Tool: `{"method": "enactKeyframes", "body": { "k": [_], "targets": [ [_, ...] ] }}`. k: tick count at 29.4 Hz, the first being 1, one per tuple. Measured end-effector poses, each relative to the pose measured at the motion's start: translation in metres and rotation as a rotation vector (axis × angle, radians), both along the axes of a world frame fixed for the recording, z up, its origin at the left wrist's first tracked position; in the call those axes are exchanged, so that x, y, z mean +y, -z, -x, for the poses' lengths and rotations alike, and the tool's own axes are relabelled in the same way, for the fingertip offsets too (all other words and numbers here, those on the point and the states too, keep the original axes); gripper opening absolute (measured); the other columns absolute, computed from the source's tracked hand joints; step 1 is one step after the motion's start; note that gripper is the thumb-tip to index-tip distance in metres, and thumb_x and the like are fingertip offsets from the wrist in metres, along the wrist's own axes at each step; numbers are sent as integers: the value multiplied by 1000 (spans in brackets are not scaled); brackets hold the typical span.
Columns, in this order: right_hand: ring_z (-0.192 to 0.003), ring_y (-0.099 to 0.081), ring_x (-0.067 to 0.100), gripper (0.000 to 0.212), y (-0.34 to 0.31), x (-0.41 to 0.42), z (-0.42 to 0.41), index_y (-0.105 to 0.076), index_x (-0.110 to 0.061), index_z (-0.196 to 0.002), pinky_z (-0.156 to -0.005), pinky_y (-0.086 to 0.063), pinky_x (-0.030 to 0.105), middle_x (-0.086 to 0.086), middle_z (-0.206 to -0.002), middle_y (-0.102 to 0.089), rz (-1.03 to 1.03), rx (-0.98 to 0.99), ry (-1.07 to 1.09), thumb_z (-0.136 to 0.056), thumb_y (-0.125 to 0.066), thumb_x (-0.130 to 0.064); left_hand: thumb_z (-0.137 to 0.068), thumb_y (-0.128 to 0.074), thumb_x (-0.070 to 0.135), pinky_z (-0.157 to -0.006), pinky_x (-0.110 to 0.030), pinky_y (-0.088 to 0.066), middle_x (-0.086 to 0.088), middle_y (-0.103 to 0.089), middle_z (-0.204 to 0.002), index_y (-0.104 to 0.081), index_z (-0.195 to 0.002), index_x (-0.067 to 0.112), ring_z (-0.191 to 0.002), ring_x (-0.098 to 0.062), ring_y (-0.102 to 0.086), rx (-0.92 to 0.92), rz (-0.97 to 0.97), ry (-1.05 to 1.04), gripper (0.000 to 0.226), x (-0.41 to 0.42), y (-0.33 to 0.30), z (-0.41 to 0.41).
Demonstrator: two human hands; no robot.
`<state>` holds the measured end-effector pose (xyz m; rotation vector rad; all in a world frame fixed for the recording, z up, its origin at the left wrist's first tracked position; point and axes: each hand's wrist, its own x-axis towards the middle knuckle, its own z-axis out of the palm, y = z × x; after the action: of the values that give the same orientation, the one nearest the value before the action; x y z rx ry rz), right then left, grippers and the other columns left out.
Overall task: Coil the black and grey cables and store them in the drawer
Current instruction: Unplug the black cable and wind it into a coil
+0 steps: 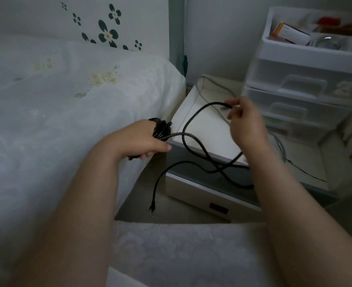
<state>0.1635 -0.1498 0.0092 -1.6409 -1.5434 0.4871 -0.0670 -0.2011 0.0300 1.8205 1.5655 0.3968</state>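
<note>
left hand (138, 139): fingers curled round a coiled bundle of the black cable (193, 123); near left
right hand (246, 123): pinches a loop of it; no writing legible

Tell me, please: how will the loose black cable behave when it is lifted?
The black cable probably stays floppy: its free part sags in loops below the right hand. Its plug end dangles and may swing. The coil in the left hand could spring open.
</note>
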Motion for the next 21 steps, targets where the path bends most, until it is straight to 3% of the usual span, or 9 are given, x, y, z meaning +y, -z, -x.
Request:
{"method": "enactKeyframes", "body": {
  "k": [5,9,11,13,15,17,19,21],
  "targets": [
    [-87,-56,20,14,15,4,-3,-54,-34,-108,-73,-46,35,-5,-93,-58,155,-232,-179,-96,-47,-37,-89,-60,10,-42,-21,-34,5,-42,-41,-59,-51,21,-35,-10,-36,-758,-46,-31,39,-6,-12,1],
    [-82,-55,15,27,14,-2,-2,-48,-36,-113,-65,-41,30,-8,-90,-58,106,-389,-268,-90,-52,-50,-90,-53,13,-43,-22,-30,8,-38,-40,-50,-57,19,-33,-7,-30,-1399,-100,-550,33,8,-12,19],
    [-86,-56,15,28,17,-2,-1,-50,-36,-117,-67,-43,30,-9,-93,-58,25,-485,-293,-91,-51,-48,-90,-51,13,-41,-21,-32,7,-38,-42,-42,-60,19,-35,-8,-31,-1539,-135,-781,32,13,-7,30],
    [-103,-54,18,33,24,-2,8,-49,-36,-126,-81,-42,34,-5,-108,-58,-4,-594,-368,-94,-48,-43,-90,-53,13,-39,-19,-33,6,-40,-41,-41,-58,18,-34,-9,-34,-1433,-134,-888,34,15,-2,35],
    [-125,-41,24,43,36,-2,19,-39,-34,-140,-101,-32,42,1,-136,-48,4,-776,-423,-97,-45,-37,-88,-57,11,-39,-20,-32,4,-42,-41,-45,-60,15,-33,-10,-36,-1187,-136,-889,31,16,-1,23],
    [-137,-28,26,50,39,-9,36,-29,-26,-147,-112,-20,44,4,-151,-33,-60,-774,-444,-99,-42,-29,-84,-60,9,-40,-22,-33,0,-46,-47,-50,-66,11,-37,-13,-39,-896,-178,-818,21,14,-2,10],
    [-135,-34,21,49,28,-26,53,-30,-20,-146,-111,-24,32,5,-148,-39,-76,-344,-489,-98,-41,-18,-78,-60,10,-42,-23,-36,-6,-48,-55,-51,-70,9,-42,-18,-42,-647,-221,-769,13,15,2,1],
    [-129,-44,12,54,18,-45,68,-30,-20,-145,-106,-32,23,1,-140,-50,117,223,-620,-93,-43,-12,-71,-58,17,-48,-29,-40,-8,-52,-59,-49,-65,10,-48,-24,-49,-425,-296,-737,14,18,8,-3]
  ]
}}
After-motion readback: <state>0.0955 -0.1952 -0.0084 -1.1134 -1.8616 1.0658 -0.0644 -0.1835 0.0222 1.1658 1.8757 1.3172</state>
